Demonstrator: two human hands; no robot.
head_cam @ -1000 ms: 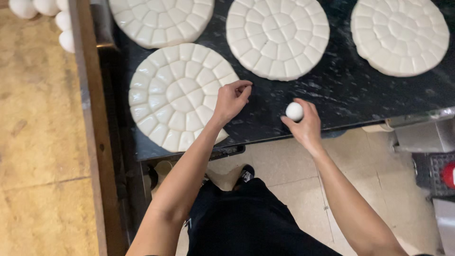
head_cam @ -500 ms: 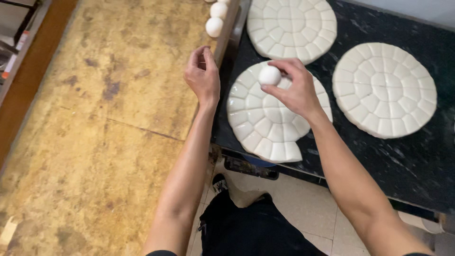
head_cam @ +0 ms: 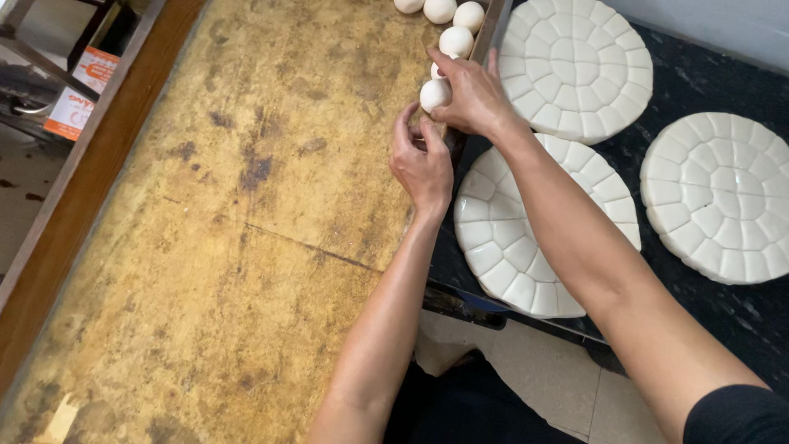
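Our right hand [head_cam: 470,97] was curled around a small white dough ball [head_cam: 434,94] at the edge of the yellow tabletop [head_cam: 246,205]. Our left hand [head_cam: 421,164] sat just under it, fingers half open and holding nothing. More dough balls [head_cam: 456,39] lay in a row close by.

Top dough ball [head_cam: 408,5] cut off by the edge — right disc [head_cam: 717,196] too.

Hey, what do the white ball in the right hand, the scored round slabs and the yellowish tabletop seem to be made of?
White ball, under the right hand: probably raw dough, smooth and matte like the balls in the row beyond it.
Round slabs: likely the same dough, pressed flat; grooves divide them into soft-edged blocks.
Tabletop: seemingly worn wood or board, yellow-brown, stained and cracked.
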